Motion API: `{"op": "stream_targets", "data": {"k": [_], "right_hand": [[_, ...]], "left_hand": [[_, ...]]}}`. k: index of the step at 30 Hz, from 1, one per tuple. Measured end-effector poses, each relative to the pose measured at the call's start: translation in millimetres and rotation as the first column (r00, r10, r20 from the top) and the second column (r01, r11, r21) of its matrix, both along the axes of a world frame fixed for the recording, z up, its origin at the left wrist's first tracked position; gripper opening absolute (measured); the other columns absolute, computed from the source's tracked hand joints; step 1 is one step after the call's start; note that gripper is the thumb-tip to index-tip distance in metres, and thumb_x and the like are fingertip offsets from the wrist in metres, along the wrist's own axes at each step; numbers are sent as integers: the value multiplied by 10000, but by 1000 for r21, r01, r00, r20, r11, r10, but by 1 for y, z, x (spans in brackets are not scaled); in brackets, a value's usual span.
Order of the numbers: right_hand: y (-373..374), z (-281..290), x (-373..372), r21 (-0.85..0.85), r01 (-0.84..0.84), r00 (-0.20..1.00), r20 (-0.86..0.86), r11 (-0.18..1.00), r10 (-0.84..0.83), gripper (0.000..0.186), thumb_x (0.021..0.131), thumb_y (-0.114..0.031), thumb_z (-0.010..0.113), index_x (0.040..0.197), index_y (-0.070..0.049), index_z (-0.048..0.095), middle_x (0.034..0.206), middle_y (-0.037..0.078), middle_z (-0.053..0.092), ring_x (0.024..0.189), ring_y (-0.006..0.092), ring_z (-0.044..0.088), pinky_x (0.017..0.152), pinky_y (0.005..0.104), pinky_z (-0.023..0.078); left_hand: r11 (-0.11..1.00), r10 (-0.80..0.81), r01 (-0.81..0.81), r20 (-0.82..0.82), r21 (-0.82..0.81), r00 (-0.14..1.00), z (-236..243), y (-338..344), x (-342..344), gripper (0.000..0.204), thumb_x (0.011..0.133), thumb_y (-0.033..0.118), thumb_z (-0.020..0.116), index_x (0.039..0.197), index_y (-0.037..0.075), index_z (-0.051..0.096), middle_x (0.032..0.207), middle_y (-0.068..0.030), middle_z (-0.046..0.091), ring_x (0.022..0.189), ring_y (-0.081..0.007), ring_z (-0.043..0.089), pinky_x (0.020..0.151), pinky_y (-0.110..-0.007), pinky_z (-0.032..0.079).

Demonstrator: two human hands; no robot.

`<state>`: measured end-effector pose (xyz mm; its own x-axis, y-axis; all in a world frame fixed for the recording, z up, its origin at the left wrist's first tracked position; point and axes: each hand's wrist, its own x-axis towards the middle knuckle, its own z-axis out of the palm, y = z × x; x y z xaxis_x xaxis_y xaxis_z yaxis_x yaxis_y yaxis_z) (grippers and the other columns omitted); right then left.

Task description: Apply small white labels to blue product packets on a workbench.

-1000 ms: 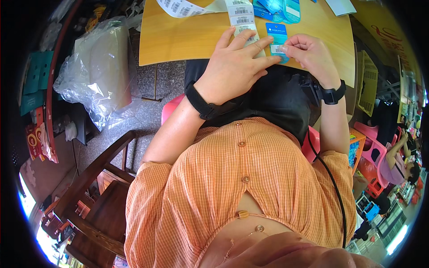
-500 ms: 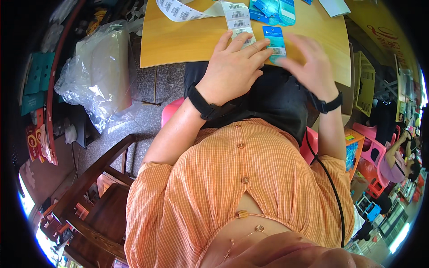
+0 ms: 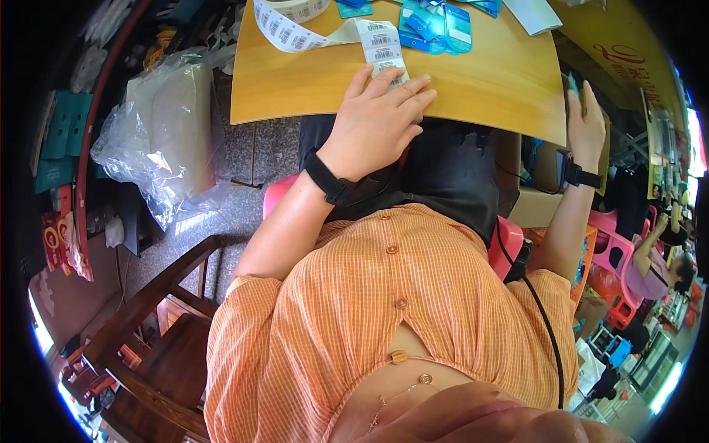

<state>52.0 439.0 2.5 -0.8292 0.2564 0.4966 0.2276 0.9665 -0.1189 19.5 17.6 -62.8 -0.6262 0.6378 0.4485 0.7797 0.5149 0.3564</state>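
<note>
My left hand (image 3: 380, 118) lies palm down at the table's near edge, fingers stretched out over the end of a white strip of barcode labels (image 3: 382, 53). The strip curls away to the upper left into a loop. Past the table's right edge, my right hand (image 3: 587, 127) holds a small blue-green card (image 3: 572, 83), seen nearly edge-on between thumb and fingers. Several blue and teal printed cards (image 3: 458, 33) lie in an overlapping pile farther back on the wooden table (image 3: 487, 85). Black bands are on both wrists.
A white folded paper (image 3: 533, 16) lies at the table's back right. Below the right edge stands a cardboard box (image 3: 540, 210). On the left are a clear plastic bag (image 3: 173, 125) and a dark wooden chair (image 3: 159, 332). Another person (image 3: 657, 258) sits far right.
My right hand has swung right, off the table, taking the blue card from beside my left hand. My left hand has shifted slightly down and left but still rests on the label strip.
</note>
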Motion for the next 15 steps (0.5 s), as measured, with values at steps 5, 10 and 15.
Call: {"op": "stream_targets", "data": {"k": [5, 10, 15], "right_hand": [[-69, -31, -40, -2, -496, 857, 162, 868, 490, 548, 1090, -380, 642, 1536, -67, 581, 1583, 175, 579, 1508, 337, 502, 1226, 434, 423], [-119, -45, -61, -113, -595, 738, 314, 796, 596, 612, 1077, -436, 650, 1544, -49, 567, 1601, 177, 560, 1521, 369, 476, 1231, 443, 422], [-115, -31, -24, -118, -493, 794, 344, 862, 501, 600, 1052, -392, 697, 1467, 30, 598, 1544, 203, 590, 1439, 393, 539, 1182, 451, 463]], "left_hand": [[1000, -6, 6, 0, -8, 1000, 0, 0, 0, 558, 904, 256, 787, 1442, 171, 662, 1533, 2, 635, 1363, -331, 567, 1204, -573, 388], [999, -6, 7, -10, 51, 1000, 1, -2, -1, 479, 922, 226, 768, 1390, 149, 697, 1476, -33, 673, 1339, -334, 591, 1183, -565, 408], [962, -37, 4, 114, 274, 993, -2, -5, -15, 338, 952, 66, 680, 1284, 84, 735, 1356, -95, 730, 1258, -355, 644, 1090, -496, 497]]}}
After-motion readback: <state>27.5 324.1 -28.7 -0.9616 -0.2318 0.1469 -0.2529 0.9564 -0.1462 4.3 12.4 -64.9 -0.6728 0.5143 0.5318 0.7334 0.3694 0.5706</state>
